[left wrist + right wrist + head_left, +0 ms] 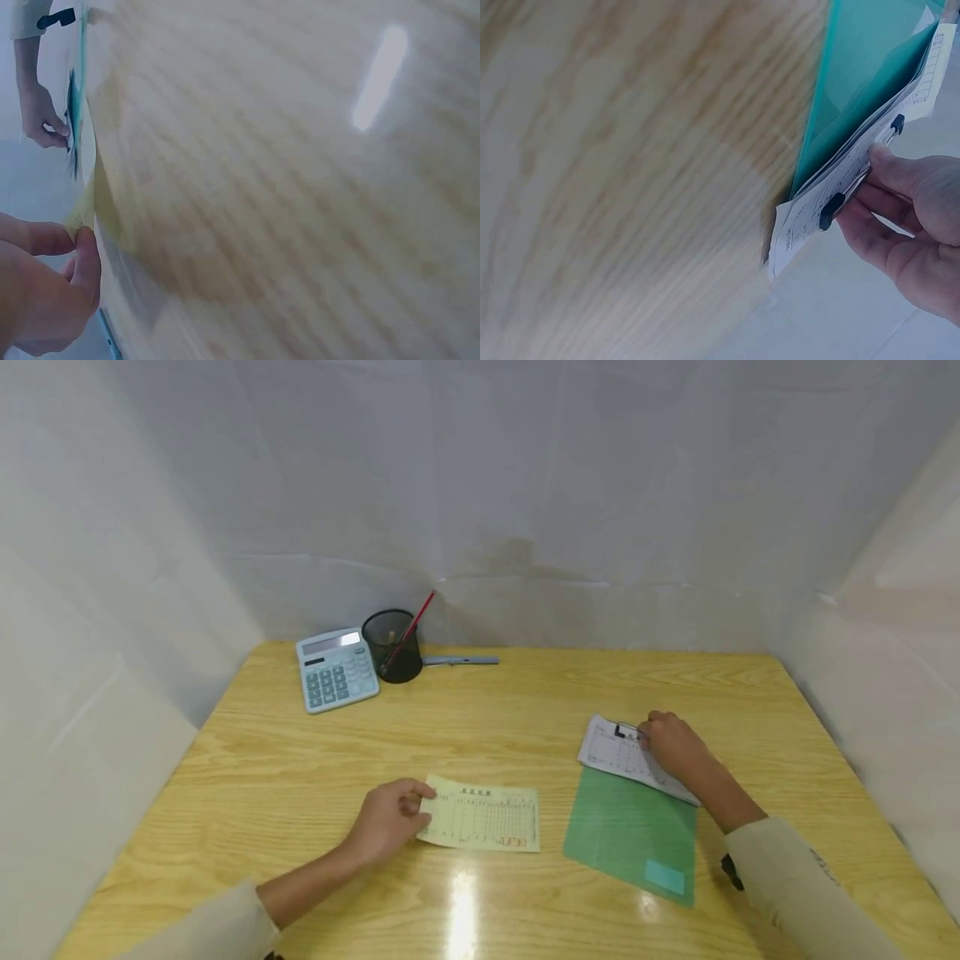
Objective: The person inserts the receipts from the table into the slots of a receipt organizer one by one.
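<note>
My left hand (387, 820) pinches the left edge of a pale yellow printed form (487, 814) between thumb and fingers. In the left wrist view, the form (88, 165) appears nearly edge-on, its corner between the fingertips. On the right lies a green translucent clipboard (630, 827) with a light blue label at its lower end. White printed slips (622, 752) cover its upper part under a metal clip (628, 731) with black ends. My right hand (675, 747) grips this clip; the right wrist view shows thumb and fingers pinching it above the stacked slips (810, 217).
At the back left of the wooden table (300, 793) lies a light blue calculator (339, 672). Beside it stands a black mesh pen cup (400, 664) holding a red pencil (420, 614). A slim blue-grey pen-like object (461, 661) lies right of the cup. White sheeting (600, 485) surrounds the table.
</note>
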A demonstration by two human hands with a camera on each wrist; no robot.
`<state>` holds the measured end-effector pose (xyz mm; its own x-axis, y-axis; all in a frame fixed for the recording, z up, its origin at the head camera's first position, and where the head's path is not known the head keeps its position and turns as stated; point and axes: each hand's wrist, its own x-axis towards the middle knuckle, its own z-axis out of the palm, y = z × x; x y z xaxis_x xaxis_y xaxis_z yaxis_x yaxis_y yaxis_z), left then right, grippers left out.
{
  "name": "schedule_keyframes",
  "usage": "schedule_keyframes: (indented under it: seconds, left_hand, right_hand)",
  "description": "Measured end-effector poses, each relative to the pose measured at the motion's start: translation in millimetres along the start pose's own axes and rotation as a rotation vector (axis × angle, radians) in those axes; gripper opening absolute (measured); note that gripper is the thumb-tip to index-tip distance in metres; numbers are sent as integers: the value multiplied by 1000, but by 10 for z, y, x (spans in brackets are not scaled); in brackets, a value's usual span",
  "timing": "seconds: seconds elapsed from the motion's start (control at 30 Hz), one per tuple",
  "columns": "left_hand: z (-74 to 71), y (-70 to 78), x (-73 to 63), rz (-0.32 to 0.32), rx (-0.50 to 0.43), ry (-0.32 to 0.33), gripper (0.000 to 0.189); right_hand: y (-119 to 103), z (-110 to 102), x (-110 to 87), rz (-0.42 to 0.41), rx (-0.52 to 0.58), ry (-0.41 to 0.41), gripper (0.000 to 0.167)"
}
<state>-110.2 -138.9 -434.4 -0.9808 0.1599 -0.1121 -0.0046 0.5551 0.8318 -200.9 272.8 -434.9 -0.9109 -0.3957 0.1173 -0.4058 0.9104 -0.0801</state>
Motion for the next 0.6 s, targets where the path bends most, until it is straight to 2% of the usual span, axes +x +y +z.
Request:
schedule_keyframes:
  seconds: [0.17, 0.37, 0.6]
  left_hand:
    - [-54, 78, 109, 44, -40, -3, 24]
    - [-73, 191, 230, 41, -93, -15, 27]
    - [54, 406, 458, 90, -160, -33, 28]
  right_hand:
    - [-3, 8, -1, 2, -3, 10, 13]
    - [1, 14, -5, 8, -6, 11, 12]
    - [20, 31, -4, -2, -15, 13, 13]
